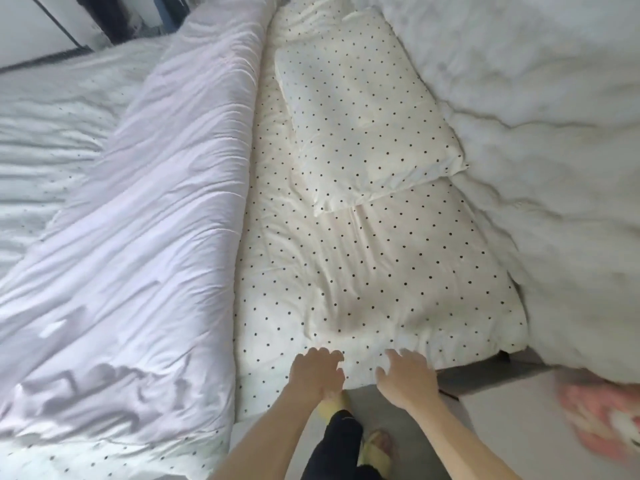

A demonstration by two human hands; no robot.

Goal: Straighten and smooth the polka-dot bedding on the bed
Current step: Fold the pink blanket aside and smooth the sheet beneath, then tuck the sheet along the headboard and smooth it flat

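Cream polka-dot bedding [363, 271] lies across the middle of the bed, wrinkled near its front edge. A matching polka-dot pillow [360, 109] rests on its far part. My left hand [317, 374] hovers at the bedding's front edge with fingers curled and apart, holding nothing. Just to its right, my right hand [407, 375] also hovers at that edge, fingers spread and empty. Whether either hand touches the fabric is unclear.
A thick white folded quilt [138, 237] lies along the left of the bedding. A fluffy white blanket [554, 150] covers the right side. Grey floor [485, 427], my yellow slippers [374, 448] and a blurred pink object [602, 417] are below.
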